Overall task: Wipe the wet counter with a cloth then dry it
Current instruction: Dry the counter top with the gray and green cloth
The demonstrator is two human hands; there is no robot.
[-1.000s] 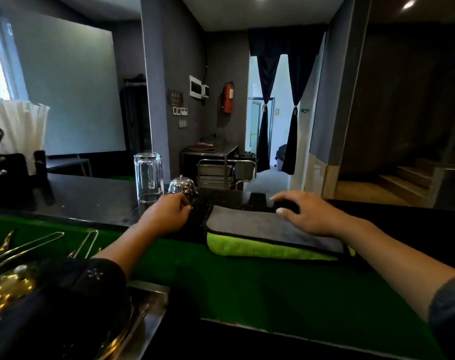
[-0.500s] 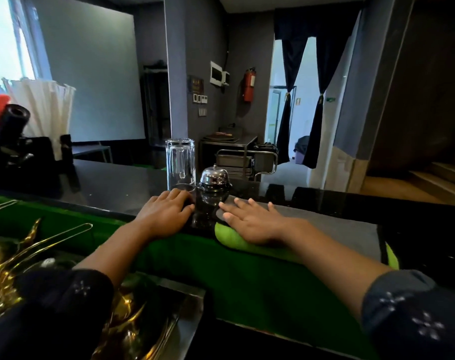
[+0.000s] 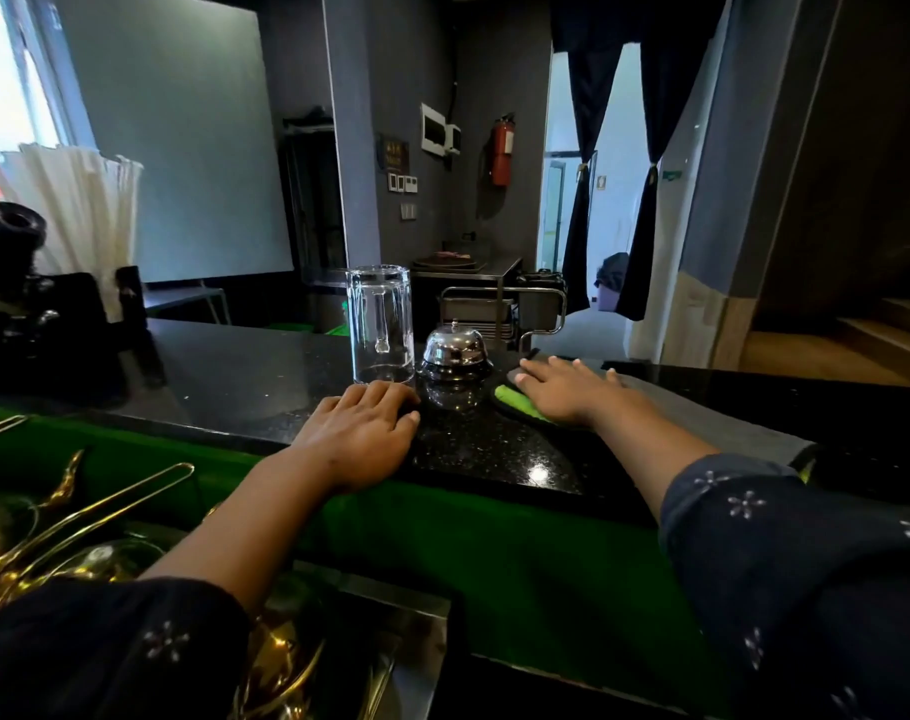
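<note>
The cloth point(image 3: 666, 407) lies flat on the black worktop point(image 3: 245, 376), grey side up with a green edge showing at its left end, just right of the bell point(image 3: 455, 353). Its long axis runs from that far-left end back toward the near right, under the right forearm. The right hand point(image 3: 567, 389) presses on the left end, fingers point(image 3: 538, 367) straight and spread, pointing far-left; it alone touches the cloth. The left hand point(image 3: 362, 433) rests on the worktop's near edge, fingers loosely curled and holding nothing, just near of the glass point(image 3: 380, 324). Bell and glass stand directly left of the cloth, so I judge that any further sweep leftward must skirt them or shift them first.
</note>
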